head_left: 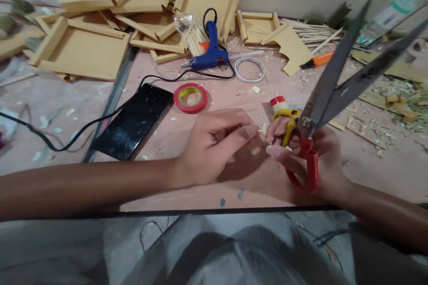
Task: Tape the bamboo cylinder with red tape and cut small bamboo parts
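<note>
Large scissors (310, 131) with red handles and grey blades hang on my right hand (321, 156), blades apart and pointing up and right. A yellow handle, seemingly of a second pair, shows among the same fingers. My left hand (217, 147) is closed, thumb against the forefinger, over small pale shavings (262, 131); whether it pinches anything is too small to tell. Just beyond my right fingers stands a small red-and-white cylinder (278, 103). Left of my hands lie a red tape roll (190, 98) and a black phone (135, 120).
A blue glue gun (211, 55) with its black cord lies behind, beside a white tape roll (250, 69). Cardboard trays (87, 49) pile up at the back left. An orange cutter (321, 59), sticks, a bottle (384, 20) and scattered shavings occupy the right.
</note>
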A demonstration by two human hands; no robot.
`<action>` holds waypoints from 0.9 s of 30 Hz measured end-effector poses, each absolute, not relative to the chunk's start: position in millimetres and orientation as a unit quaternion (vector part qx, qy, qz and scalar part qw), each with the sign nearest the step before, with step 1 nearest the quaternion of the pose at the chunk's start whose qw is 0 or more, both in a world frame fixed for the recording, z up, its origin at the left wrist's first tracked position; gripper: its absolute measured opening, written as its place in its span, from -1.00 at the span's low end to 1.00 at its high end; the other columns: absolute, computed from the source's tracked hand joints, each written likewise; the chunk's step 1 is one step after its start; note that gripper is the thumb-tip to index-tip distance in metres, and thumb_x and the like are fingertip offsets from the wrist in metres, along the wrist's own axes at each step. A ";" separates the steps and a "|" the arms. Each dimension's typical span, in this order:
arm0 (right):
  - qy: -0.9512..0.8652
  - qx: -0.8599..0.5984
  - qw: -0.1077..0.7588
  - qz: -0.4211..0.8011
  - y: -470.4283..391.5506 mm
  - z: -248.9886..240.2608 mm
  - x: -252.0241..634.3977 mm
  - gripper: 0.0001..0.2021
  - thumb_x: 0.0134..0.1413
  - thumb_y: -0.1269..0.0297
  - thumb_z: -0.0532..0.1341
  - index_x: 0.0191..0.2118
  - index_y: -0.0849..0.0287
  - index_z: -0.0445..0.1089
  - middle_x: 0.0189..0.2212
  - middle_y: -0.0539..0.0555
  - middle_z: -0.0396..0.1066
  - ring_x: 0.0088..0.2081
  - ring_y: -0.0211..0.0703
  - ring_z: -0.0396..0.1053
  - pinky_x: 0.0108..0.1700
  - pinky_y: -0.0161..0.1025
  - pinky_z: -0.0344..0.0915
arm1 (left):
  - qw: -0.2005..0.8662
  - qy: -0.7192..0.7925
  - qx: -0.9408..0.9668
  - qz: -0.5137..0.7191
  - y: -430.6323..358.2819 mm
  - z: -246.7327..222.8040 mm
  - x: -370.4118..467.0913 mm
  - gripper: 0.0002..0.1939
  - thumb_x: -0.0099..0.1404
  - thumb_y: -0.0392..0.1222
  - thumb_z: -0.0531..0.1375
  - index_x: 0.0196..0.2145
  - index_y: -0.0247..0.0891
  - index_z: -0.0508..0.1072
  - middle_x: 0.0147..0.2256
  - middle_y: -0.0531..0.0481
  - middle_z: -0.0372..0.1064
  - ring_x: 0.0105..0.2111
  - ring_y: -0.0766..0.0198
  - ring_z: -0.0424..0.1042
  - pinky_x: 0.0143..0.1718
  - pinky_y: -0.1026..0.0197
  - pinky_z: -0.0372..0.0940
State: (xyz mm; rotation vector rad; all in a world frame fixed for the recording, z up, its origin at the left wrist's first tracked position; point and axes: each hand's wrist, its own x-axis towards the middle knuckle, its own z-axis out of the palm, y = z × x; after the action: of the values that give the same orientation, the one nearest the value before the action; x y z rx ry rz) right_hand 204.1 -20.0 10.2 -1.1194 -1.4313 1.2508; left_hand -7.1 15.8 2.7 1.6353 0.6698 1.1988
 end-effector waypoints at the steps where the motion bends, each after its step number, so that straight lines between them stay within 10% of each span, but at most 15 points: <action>1: -0.578 -0.454 0.464 0.495 -19.7 11.1 202.6 -0.68 0.07 0.25 0.61 -0.21 0.02 0.47 -0.29 -0.03 0.50 -0.41 -0.25 0.35 -0.39 -0.22 0.34 | 0.491 0.274 0.672 0.482 14.2 0.3 -5.9 -0.69 0.55 -0.26 0.25 -0.40 -0.30 0.56 -0.47 0.07 0.49 -0.47 0.41 0.39 -0.39 0.29 0.26; 27: -0.593 -0.479 0.470 0.445 -18.6 6.9 201.8 -0.72 0.02 0.37 0.61 -0.27 0.05 0.51 -0.34 -0.03 0.48 -0.24 -0.16 0.47 -0.28 -0.22 0.41 | 0.502 0.286 0.688 0.439 11.6 -5.7 -2.2 -0.65 0.53 -0.31 0.25 -0.47 -0.30 0.52 -0.51 0.13 0.42 -0.50 0.48 0.30 -0.43 0.33 0.17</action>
State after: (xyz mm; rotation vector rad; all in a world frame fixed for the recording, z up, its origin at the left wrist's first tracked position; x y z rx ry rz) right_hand 201.8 -18.6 6.9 -1.1736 -1.4546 1.0903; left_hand -2.2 11.6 -5.7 1.6624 0.6917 1.0614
